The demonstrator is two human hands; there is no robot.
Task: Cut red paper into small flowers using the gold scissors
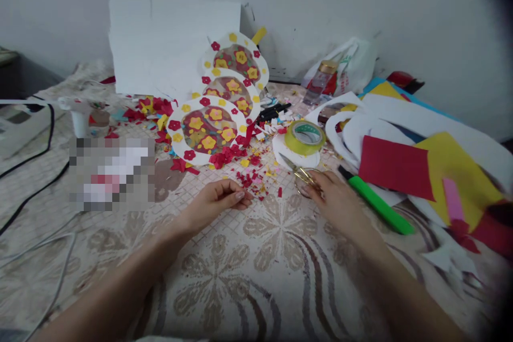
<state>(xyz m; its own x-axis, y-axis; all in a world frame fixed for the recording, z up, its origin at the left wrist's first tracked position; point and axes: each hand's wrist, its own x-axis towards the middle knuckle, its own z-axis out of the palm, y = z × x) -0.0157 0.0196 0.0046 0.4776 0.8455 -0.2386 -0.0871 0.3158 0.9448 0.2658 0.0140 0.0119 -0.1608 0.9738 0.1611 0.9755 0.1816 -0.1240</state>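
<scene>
My right hand [329, 188] is closed around the handles of a pair of gold-coloured scissors [300, 171], whose blades point to the upper left, close to a yellow-green tape roll [298, 145]. Fingers curled and thumb against them, my left hand [224, 196] rests at the near edge of small red and yellow paper scraps [250, 177]. Whatever its fingertips hold, if anything, is too small or hidden to make out. Behind it, a white paper ring decorated with red and yellow paper flowers [206, 131] leans in front of similar rings [234, 59].
A green cutter [382, 206] and red paper [395, 168] lie right, beside yellow paper [460, 176] and white cut-outs. A bottle [320, 83] and plastic bag [352, 67] stand at the back. Left are a white glue gun [80, 117], cables and a blurred-out object [114, 176].
</scene>
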